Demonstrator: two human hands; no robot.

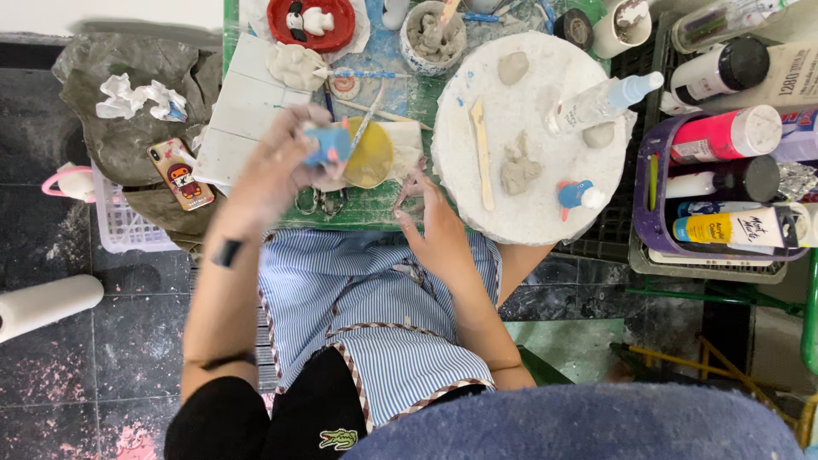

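A paint-smeared green desk [375,209] carries a white round board [545,170]. The left hand [277,166] grasps a blue figure [328,145]; the right hand [439,226], fingers released, rests at the desk's edge.

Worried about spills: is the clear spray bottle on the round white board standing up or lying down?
Lying down: the spray bottle rests on its side on the round white board, blue cap pointing right.

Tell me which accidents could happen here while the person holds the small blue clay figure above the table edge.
1. The left hand holds the small blue clay figure near the table edge; if dropped, it might fall to the floor.
2. The clear spray bottle lies on the round white board and might roll onto the grey clay lumps.
3. The right hand, near the metal scissors, might knock them off.
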